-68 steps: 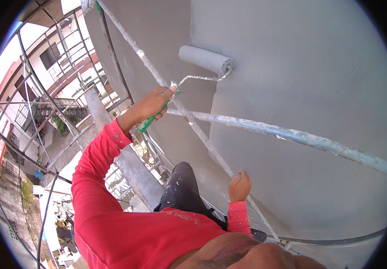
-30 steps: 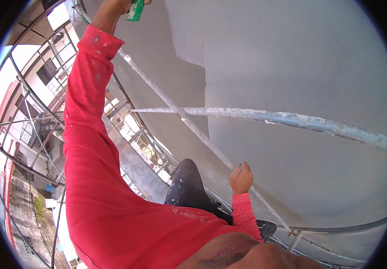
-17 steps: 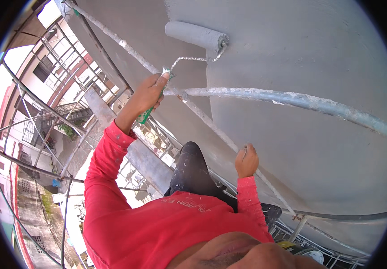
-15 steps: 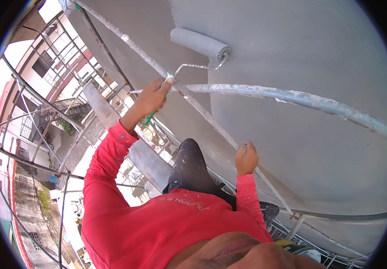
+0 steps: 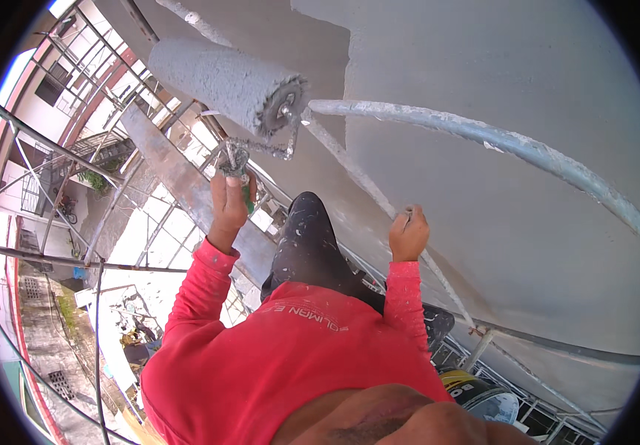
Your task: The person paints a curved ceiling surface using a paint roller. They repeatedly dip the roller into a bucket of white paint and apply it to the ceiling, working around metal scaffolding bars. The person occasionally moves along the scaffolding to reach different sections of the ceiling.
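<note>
My left hand (image 5: pixel 229 208) is closed around the green handle of a paint roller (image 5: pixel 216 81). The roller's thick grey sleeve is coated in paint and its wire frame is crusted; it is held away from the wall, in front of a diagonal scaffold pole (image 5: pixel 360 178). Lower along that pole, my right hand (image 5: pixel 409 233) is closed round it. Beyond the poles stands a curved wall (image 5: pixel 483 67), lighter grey on the right and darker on the left, with an uneven border between the two tones.
A paint-spattered scaffold pole (image 5: pixel 483 137) curves across the right side in front of the wall. A long plank (image 5: pixel 164 156) and a lattice of pipes lie to the left, high above the ground. At the lower right stands a bucket (image 5: pixel 486 400).
My left hand has drawn the roller off the wall, back toward me and to the left. My right hand has stayed on the pole.
</note>
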{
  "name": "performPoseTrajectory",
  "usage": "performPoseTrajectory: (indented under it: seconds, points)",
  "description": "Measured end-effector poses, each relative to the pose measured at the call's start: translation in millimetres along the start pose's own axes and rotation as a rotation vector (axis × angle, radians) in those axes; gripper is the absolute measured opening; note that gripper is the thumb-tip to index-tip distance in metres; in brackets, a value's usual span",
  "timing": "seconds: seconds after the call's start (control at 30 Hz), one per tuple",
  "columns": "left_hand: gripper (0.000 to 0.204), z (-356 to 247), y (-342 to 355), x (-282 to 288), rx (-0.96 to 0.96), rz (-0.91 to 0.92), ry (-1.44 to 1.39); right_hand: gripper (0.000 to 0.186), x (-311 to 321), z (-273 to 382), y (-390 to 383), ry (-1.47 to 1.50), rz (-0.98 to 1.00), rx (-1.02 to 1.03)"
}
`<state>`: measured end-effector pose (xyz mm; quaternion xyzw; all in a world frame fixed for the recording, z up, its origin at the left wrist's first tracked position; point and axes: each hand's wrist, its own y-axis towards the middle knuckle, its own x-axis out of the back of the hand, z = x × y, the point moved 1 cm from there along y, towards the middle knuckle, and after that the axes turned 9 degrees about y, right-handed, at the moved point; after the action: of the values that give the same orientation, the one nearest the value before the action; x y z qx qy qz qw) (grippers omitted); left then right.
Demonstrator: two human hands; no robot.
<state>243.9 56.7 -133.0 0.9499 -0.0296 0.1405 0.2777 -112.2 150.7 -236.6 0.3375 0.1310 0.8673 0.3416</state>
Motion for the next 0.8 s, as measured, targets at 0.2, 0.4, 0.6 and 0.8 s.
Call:
performPoseTrajectory:
  seconds: [0.2,0.4,0.6,0.8]
  points:
    - [0.047,20,-159,46,0.466,0.061,0.150,0.018,0,1,0,0.024,0.025,0.011]
    - [0.055,72,-134,16,0.706,0.372,0.643,0.022,-2,-1,-1,0.057,0.066,-0.027]
    - [0.067,195,-51,-64,0.753,0.602,0.623,0.027,-2,-1,0,0.013,0.067,-0.002]
    - [0.055,253,-18,-124,0.636,0.878,0.708,0.029,-3,-5,-1,-0.026,0.068,0.033]
